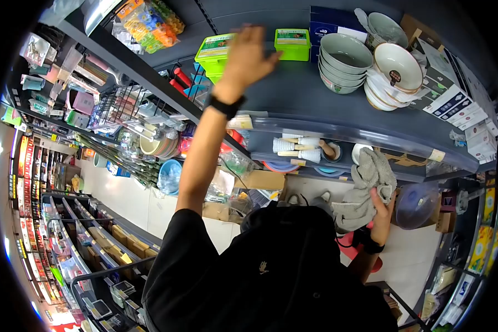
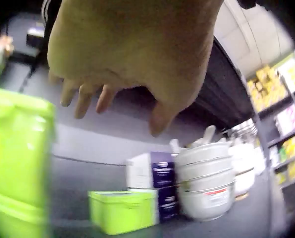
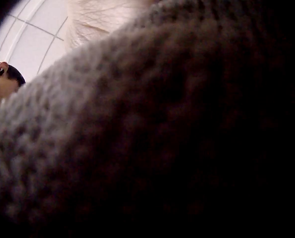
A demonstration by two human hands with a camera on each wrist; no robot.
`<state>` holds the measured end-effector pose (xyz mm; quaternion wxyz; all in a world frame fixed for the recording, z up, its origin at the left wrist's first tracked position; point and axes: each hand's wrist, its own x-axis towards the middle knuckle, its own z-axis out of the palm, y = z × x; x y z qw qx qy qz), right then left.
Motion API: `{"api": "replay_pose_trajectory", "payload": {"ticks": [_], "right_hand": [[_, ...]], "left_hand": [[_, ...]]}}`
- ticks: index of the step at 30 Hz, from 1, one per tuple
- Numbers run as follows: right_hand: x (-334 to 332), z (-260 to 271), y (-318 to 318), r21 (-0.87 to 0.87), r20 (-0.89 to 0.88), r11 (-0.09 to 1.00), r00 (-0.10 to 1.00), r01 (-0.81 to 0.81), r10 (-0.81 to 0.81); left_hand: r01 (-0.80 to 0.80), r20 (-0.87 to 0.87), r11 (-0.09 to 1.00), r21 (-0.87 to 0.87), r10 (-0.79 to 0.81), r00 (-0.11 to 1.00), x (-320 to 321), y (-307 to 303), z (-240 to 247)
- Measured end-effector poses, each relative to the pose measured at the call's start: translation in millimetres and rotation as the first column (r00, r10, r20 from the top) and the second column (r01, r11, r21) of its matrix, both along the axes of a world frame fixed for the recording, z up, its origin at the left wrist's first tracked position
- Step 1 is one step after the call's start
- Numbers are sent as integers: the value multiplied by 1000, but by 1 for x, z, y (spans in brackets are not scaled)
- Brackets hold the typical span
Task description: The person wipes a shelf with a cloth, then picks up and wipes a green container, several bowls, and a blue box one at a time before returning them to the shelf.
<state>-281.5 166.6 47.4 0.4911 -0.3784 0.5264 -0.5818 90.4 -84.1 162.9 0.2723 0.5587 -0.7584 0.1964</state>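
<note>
The left hand (image 1: pixel 249 60) is over the dark shelf (image 1: pixel 293 83), between a stack of green boxes (image 1: pixel 214 50) and a single green box (image 1: pixel 292 44). In the left wrist view its fingers (image 2: pixel 84 101) are spread and hold nothing; the green boxes (image 2: pixel 18 158) stand at the left edge and the small green box (image 2: pixel 122 210) lies below the hand. The right hand (image 1: pixel 383 213) grips a grey cloth (image 1: pixel 365 185) that hangs in front of the shelf. In the right wrist view the cloth (image 3: pixel 112 124) covers most of the frame and hides the fingers.
Stacked bowls (image 1: pixel 346 61), more bowls in wrapping (image 1: pixel 398 69) and dark blue boxes (image 1: pixel 335 25) stand right of the single green box. Brushes (image 1: pixel 299 148) lie on the shelf below. A bag of colourful items (image 1: pixel 149 25) is at the upper left, beyond a shelf post.
</note>
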Motion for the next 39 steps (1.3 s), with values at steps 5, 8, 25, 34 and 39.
{"api": "replay_pose_trajectory", "payload": {"ticks": [5,8,25,34,39], "right_hand": [[3,23,3,-56,-132,991,985,-118,109],[-1,24,14,-77,-163,994,985,-72,59],[11,37,-40,-504,352,861,895,-66,274],[118,166,-68,-445,-748,669,658,-595,89],[135,148,-73,-299,-278,901,932,-316,235]], "left_hand": [[-107,130,895,433,56,990,-43,-102,-40],[-20,95,830,557,-39,995,-45,-125,-35],[839,-824,544,3,-474,310,-27,115,0],[715,-716,675,-184,-590,373,-45,171,-11],[663,-691,733,-151,-558,459,-42,173,-11]]}}
